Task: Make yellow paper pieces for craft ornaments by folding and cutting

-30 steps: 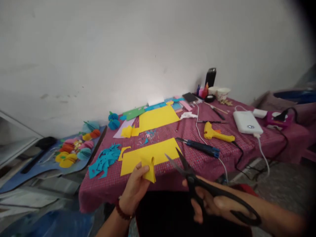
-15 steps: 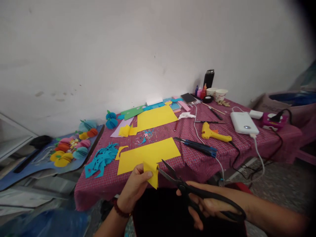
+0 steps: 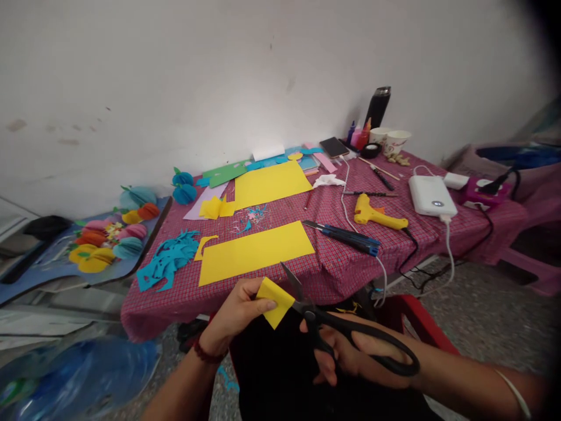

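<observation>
My left hand (image 3: 245, 307) pinches a small yellow paper piece (image 3: 277, 304) between thumb and fingers, above my lap at the table's near edge. In my right hand (image 3: 335, 351) are black-handled scissors (image 3: 312, 313), their blades parted. One blade stands clear above the paper; the other reaches the paper's right edge and is partly hidden by it. Just beyond my hands a long yellow paper strip (image 3: 258, 251) lies on the table, with a curved yellow offcut (image 3: 204, 245) at its left end. A larger yellow sheet (image 3: 274, 184) lies farther back.
Blue paper scraps (image 3: 169, 260) are heaped at the left. A utility knife (image 3: 346, 237), a yellow glue gun (image 3: 379, 213) with its cord and a white power bank (image 3: 432, 196) lie to the right. Paper cups (image 3: 398, 142) and a black flask (image 3: 378, 108) stand behind.
The view has tilted down. The yellow piece has been turned in my left hand, showing a squarer face. The scissors' blades are spread wider, and a piece of yellow now lies low by my lap.
</observation>
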Action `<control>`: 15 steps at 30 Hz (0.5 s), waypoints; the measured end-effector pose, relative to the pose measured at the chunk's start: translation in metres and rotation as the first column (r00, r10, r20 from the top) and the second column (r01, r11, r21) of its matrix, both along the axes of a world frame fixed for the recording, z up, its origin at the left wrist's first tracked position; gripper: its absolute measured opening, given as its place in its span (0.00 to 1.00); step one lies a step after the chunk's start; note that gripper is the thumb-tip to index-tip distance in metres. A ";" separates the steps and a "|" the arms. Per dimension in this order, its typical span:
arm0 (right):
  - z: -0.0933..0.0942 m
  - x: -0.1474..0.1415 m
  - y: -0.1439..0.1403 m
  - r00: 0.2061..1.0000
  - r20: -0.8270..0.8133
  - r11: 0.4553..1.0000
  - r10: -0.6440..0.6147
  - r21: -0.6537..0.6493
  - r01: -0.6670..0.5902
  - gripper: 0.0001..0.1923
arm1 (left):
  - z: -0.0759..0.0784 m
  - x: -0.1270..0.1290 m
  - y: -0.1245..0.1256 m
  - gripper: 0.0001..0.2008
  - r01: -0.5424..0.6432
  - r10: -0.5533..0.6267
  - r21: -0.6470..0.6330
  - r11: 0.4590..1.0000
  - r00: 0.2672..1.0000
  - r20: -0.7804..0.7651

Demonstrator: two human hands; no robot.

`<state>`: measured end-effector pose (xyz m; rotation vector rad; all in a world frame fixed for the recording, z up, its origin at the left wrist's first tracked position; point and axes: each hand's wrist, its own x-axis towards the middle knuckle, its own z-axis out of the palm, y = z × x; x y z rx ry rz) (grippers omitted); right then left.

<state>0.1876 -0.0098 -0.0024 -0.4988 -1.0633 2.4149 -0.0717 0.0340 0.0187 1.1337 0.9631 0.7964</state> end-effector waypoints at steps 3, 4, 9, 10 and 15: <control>0.002 -0.005 -0.002 0.988 -0.154 0.991 -0.030 -0.130 0.010 0.31 | -0.004 0.001 0.000 0.10 0.004 -0.004 -0.025 1.000 1.000 0.027; 0.002 -0.005 -0.002 0.986 -0.166 0.990 -0.035 -0.142 0.012 0.32 | -0.005 0.002 0.000 0.10 0.003 -0.002 -0.030 1.000 0.999 0.034; -0.005 -0.003 -0.006 0.994 -0.059 0.989 -0.087 -0.121 0.079 0.34 | -0.005 0.006 -0.001 0.11 0.023 -0.022 -0.043 0.999 0.999 0.024; -0.006 -0.002 -0.006 0.994 -0.054 0.987 -0.095 -0.133 0.087 0.34 | -0.004 0.006 -0.001 0.11 0.027 -0.026 -0.046 0.999 1.000 0.014; -0.005 -0.002 -0.007 0.989 -0.100 0.978 -0.108 -0.188 0.088 0.33 | -0.004 0.006 0.000 0.12 0.058 -0.058 -0.043 0.997 0.998 -0.008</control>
